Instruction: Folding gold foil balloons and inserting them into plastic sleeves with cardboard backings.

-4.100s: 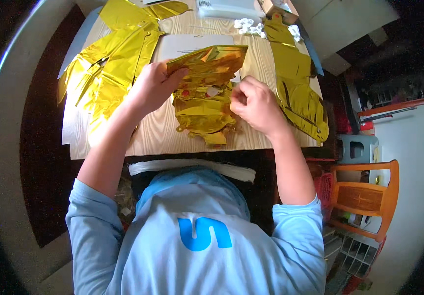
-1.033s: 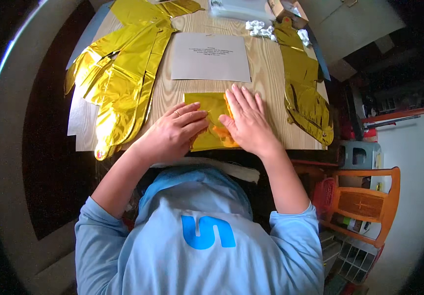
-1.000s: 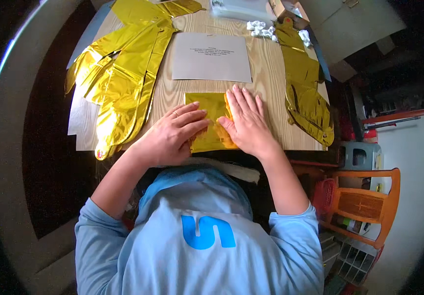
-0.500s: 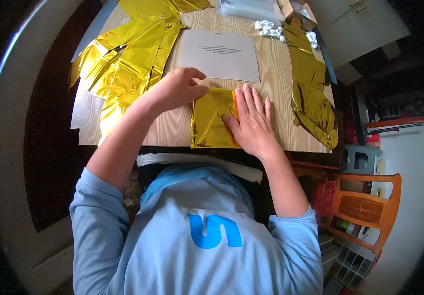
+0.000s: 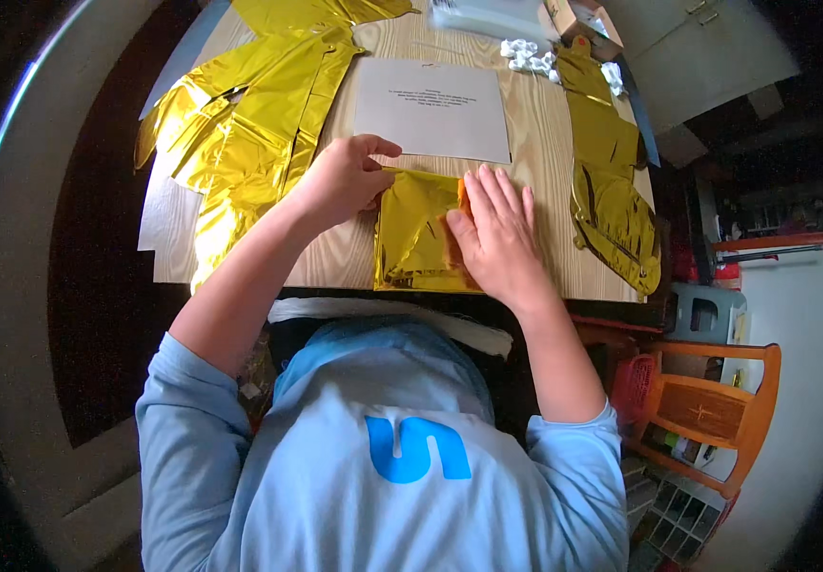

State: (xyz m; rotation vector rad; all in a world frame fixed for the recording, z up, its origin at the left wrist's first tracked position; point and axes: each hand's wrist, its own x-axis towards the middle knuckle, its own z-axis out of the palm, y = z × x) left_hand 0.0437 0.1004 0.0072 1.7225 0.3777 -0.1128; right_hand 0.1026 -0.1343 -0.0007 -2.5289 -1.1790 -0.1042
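A folded gold foil piece (image 5: 413, 234) lies flat on the wooden table (image 5: 545, 172) near its front edge. My right hand (image 5: 495, 238) presses flat on the right half of it, fingers spread and pointing away from me. At the foil's upper left corner my left hand (image 5: 343, 178) pinches the edge between thumb and fingers. A grey sheet of paper (image 5: 432, 111) with small print lies just beyond both hands.
More crumpled gold foil shapes lie at the left (image 5: 240, 124) and along the right edge (image 5: 612, 191) of the table. Small white bits (image 5: 526, 55) and a cardboard box (image 5: 578, 17) sit at the back. An orange wooden chair (image 5: 707, 410) stands at the right.
The foil went from held up and crumpled to folded flat. Since a second ago my left hand has moved from pressing its left half to gripping its upper left corner; the right hand stays flat.
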